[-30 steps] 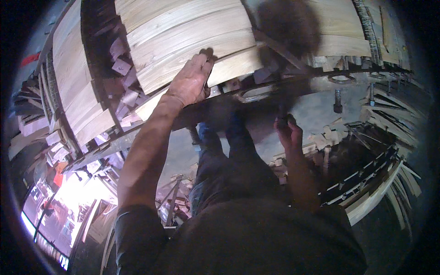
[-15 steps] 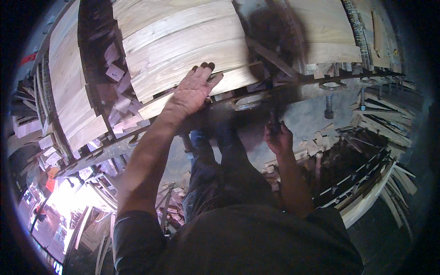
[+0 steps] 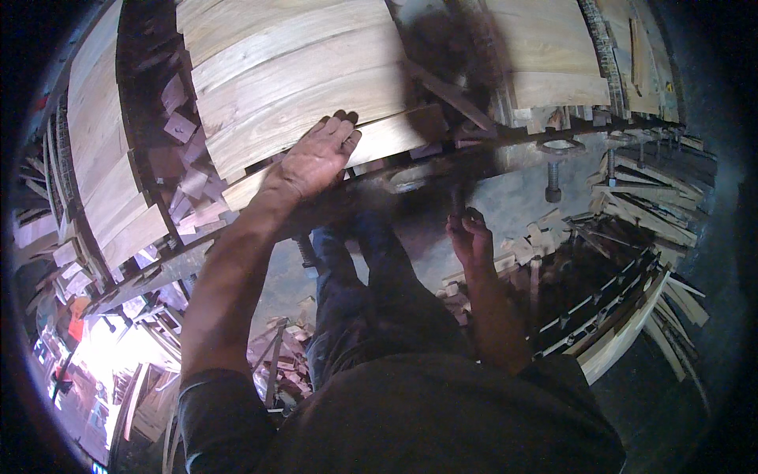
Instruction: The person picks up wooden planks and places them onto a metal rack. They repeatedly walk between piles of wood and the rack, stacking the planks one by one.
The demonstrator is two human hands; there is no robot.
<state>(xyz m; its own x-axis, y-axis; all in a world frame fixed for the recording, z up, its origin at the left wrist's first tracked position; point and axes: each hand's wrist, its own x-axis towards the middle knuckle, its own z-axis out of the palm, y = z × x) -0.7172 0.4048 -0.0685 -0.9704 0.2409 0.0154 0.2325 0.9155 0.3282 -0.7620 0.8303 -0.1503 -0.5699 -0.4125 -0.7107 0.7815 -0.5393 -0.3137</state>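
My left hand lies on the front strip of a panel of pale wooden boards, fingers stretched out together. Its fingertips look dark. Under the dark metal beam, my right hand is raised with curled fingers around the lower end of a threaded bolt. Shadow covers much of that bolt and of the fingertips. A narrow loose-looking strip runs along the panel's near edge, beside my left hand.
Other bolts hang from the beam. More board panels lie to the right and left. Wood scraps fill the gap between panels. Offcuts litter the floor, and long slats are piled at the right.
The whole view has shifted, so panels and beam sit slightly farther left. My left hand stays on the front strip; my right hand stays at the bolt, its fingers slightly repositioned.
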